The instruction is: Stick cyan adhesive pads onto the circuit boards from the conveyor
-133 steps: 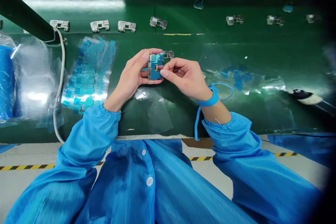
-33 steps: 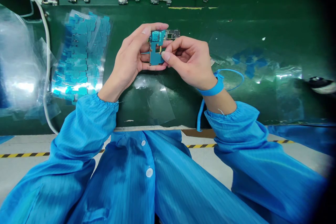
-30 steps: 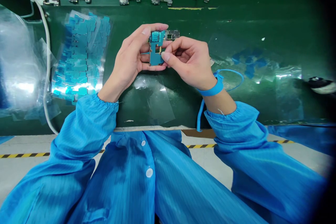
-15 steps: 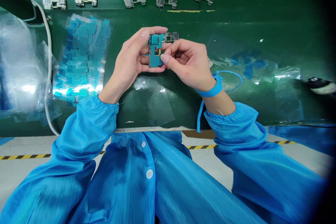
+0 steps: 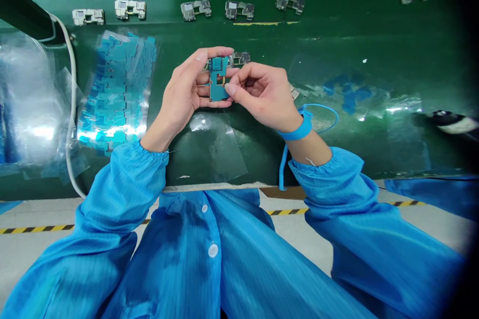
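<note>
A small blue circuit board (image 5: pixel 216 79) is held upright above the green belt (image 5: pixel 337 50). My left hand (image 5: pixel 187 92) grips it between thumb and fingers from the left. My right hand (image 5: pixel 258 92) is curled, its thumb and forefinger pinched against the board's right edge. A blue wrist strap (image 5: pixel 297 132) with a coiled cord sits on my right wrist. A metal part (image 5: pixel 240 58) lies on the belt just behind the board.
A sheet of blue stickers in clear film (image 5: pixel 116 94) lies left of my hands. Clear plastic bags (image 5: pixel 30 104) and a white cable (image 5: pixel 71 109) are at the far left. Several metal parts (image 5: pixel 196 9) lie in a row on the belt. Clear film (image 5: pixel 217 147) lies near the front edge.
The view has shifted slightly, so the hands and board sit a little lower and further left. Both hands keep their hold on the board; the parts on the belt have shifted right.
</note>
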A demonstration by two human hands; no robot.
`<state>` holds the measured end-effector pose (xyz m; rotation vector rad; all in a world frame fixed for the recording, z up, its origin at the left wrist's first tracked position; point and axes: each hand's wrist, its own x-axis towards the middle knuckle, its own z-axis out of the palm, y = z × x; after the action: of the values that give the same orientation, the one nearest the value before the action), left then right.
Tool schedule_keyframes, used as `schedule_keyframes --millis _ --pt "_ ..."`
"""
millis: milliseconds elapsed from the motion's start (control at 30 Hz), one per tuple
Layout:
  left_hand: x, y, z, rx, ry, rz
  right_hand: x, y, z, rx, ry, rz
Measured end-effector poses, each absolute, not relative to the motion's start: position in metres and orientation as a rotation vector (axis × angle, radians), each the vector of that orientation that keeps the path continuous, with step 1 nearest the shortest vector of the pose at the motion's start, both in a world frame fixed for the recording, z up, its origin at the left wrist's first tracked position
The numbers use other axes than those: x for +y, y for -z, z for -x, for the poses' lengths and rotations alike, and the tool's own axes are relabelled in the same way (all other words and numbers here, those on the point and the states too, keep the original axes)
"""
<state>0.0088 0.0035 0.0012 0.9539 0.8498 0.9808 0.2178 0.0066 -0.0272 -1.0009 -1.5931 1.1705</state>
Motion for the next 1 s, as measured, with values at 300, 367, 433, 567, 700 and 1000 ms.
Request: schedule_keyframes --millis 300,367,433,567,700,1000 --pt "0.002 -0.003 -0.009 0.792 -0.99 -0.916 0.006 0.025 -0.218 -1.587 -1.173 1.008" --pt "0.001 -0.004 -0.009 0.8 -0.98 -0.924 0.006 0.025 -0.218 -1.588 -1.17 1.001" --pt "0.0 -0.006 -0.008 0.792 -0.981 -0.924 0.006 0.025 -0.218 -1.588 -1.169 0.995" --pt "-0.001 -0.009 -0.007 0.795 -0.973 -0.929 0.006 0.024 -0.217 -1.583 -1.169 0.993" --pt "-0.001 -0.007 -0.005 0.833 -0.945 -0.999 0.005 0.023 -0.217 -1.578 -1.166 0.997" --pt "0.003 0.004 -0.006 0.792 -0.955 -1.069 0.004 0.019 -0.216 -1.58 -1.171 1.023"
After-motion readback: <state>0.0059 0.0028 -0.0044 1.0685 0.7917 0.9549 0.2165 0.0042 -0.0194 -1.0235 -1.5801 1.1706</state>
